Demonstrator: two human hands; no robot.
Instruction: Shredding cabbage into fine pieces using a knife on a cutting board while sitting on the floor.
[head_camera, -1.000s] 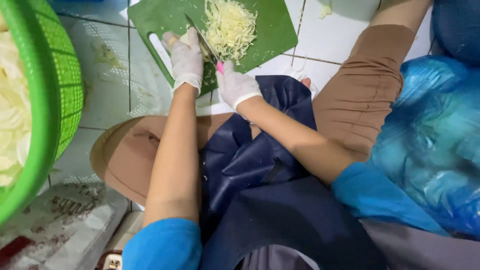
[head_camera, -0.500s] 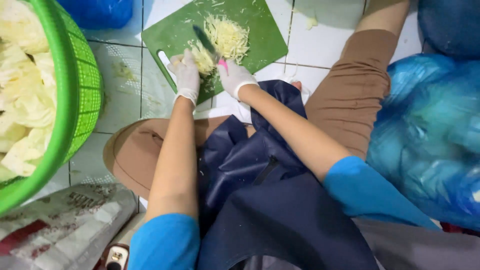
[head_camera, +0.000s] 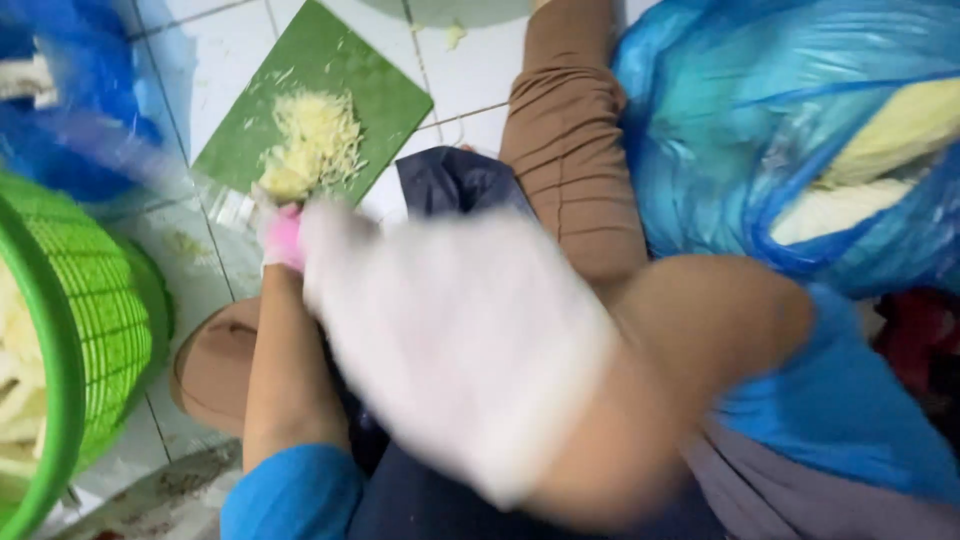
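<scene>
A green cutting board (head_camera: 335, 60) lies on the white tiled floor with a pile of shredded cabbage (head_camera: 310, 145) on it. My left hand (head_camera: 272, 232), in a white glove, rests at the board's near edge, closed round the pink handle of a knife (head_camera: 285, 238). The blade is not visible. My right hand (head_camera: 450, 340), also gloved, is raised close to the camera and heavily blurred, so its fingers cannot be made out. It hides my lap and part of the dark apron (head_camera: 455, 180).
A green mesh basket (head_camera: 70, 330) with pale cabbage pieces stands at the left. A large blue plastic bag (head_camera: 780, 130) holding cabbage fills the right, and another blue bag (head_camera: 60, 110) sits at the upper left. My bent knee in brown trousers (head_camera: 570, 150) lies beside the board.
My right hand has left the board and swung up toward the camera. The pink-handled knife is now at my left hand. The view has shifted right and closer.
</scene>
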